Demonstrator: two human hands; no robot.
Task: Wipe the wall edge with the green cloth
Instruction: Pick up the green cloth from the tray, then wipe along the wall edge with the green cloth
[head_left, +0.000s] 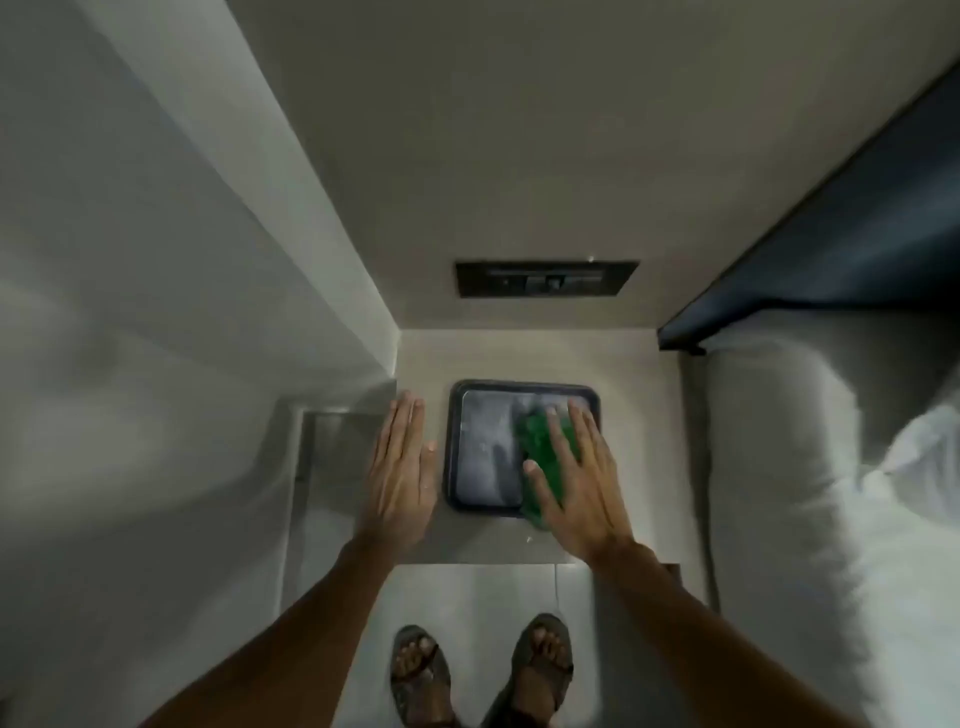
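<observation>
The green cloth (540, 457) lies crumpled on the right part of a dark-rimmed tray (524, 387) that sits on a small bedside table (483, 540). My right hand (576, 483) rests flat on top of the cloth with fingers spread, pressing it rather than gripping it. My left hand (400, 467) lies flat on the table's left side, fingers together, holding nothing, just beside the wall edge (387, 358). That pale wall edge runs up and away to the upper left from the table's back left corner.
A dark switch panel (545, 279) is set in the back wall above the table. A bed with a white pillow (810, 467) and a dark headboard (831, 234) fills the right. My sandalled feet (483, 670) stand on the pale floor below the table.
</observation>
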